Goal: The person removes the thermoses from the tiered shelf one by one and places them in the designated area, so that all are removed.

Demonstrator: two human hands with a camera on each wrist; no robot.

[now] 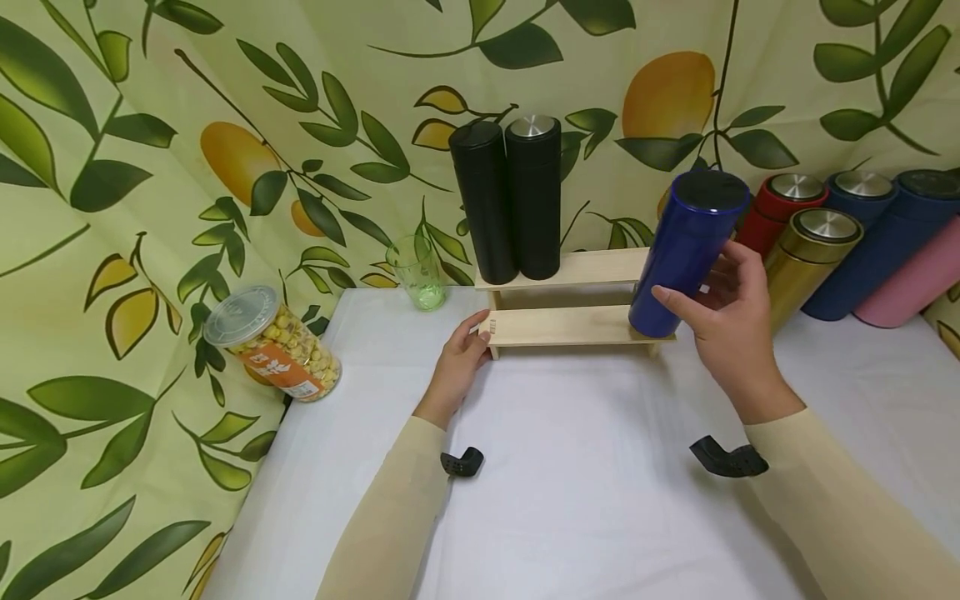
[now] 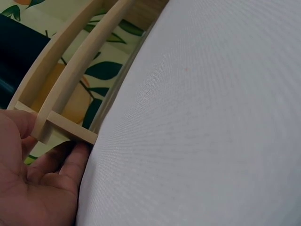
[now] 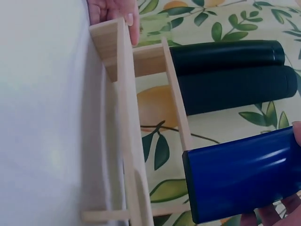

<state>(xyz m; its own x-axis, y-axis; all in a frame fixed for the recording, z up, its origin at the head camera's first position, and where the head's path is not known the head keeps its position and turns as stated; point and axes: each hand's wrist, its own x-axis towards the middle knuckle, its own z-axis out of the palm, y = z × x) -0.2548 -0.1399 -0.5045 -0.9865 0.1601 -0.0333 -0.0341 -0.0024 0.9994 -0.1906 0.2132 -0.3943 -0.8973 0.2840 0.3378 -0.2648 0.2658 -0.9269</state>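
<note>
A two-step wooden rack (image 1: pixel 570 325) stands on the white table (image 1: pixel 585 467). Two black flasks (image 1: pixel 483 200) (image 1: pixel 534 196) stand upright on the left of its upper step. My right hand (image 1: pixel 708 287) grips a glossy blue flask (image 1: pixel 684 250), tilted, with its base at the right end of the lower step. My left hand (image 1: pixel 468 346) holds the left end of the lower step. In the left wrist view the left hand's fingers (image 2: pixel 70 162) curl under the rack (image 2: pixel 70 75). The right wrist view shows the blue flask (image 3: pixel 244 174) beside the rack (image 3: pixel 127 122) and the black flasks (image 3: pixel 225 56).
A green glass (image 1: pixel 417 271) stands left of the rack, with a lidded snack jar (image 1: pixel 273 342) lying further left at the table edge. Right of the rack lean red (image 1: pixel 780 208), gold (image 1: pixel 806 258), dark blue (image 1: pixel 870 242) and pink (image 1: pixel 911 283) flasks. A leaf-print curtain hangs behind.
</note>
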